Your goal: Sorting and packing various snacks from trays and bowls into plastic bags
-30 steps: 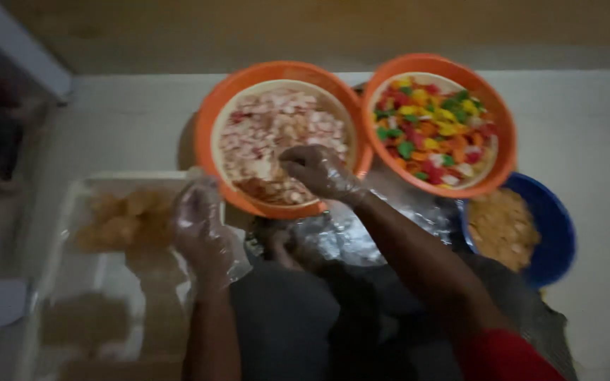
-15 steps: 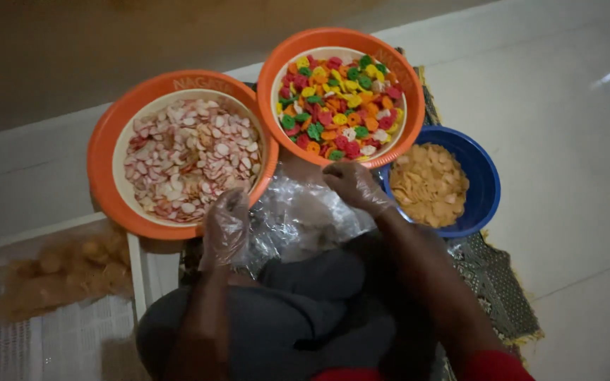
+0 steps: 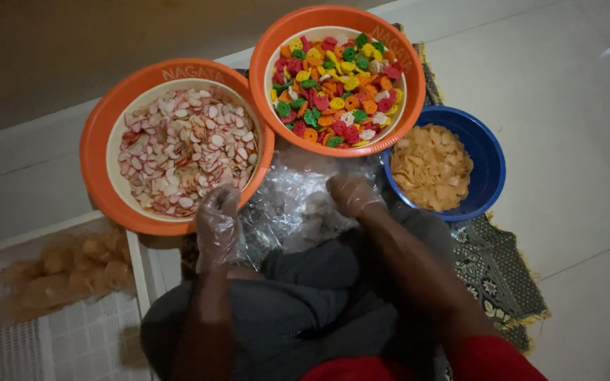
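So this looks like the bagging stage of a snack-packing job: both gloved hands are down in the clear plastic bags (image 3: 298,204) bunched up in the middle of the frame, right in front of the person's lap

The left hand (image 3: 217,226) sits at the left edge of that plastic, just under the rim of the left orange bowl (image 3: 97,152), which is full of pink-and-white crackers (image 3: 185,152). Its fingers hang loosely curled and I can't tell if it's actually pinching the plastic or just resting on it. The right hand (image 3: 351,194) is curled closed on the plastic near the centre, looks like it's gripping a bit of bag, though the glove and plastic blur together

Top centre is a second orange bowl (image 3: 407,106) with mixed red, green, yellow and orange crackers (image 3: 337,88), and to its right a blue bowl (image 3: 488,169) of plain tan chips (image 3: 432,166). Lower left there's a white tray (image 3: 135,261) with bagged brownish snacks (image 3: 65,268). All 3 bowls sit on the floor, partly on a patterned mat (image 3: 492,268)

My guess is the next move needs 1 bag separated from the pile and held open with 1 hand while the other scoops
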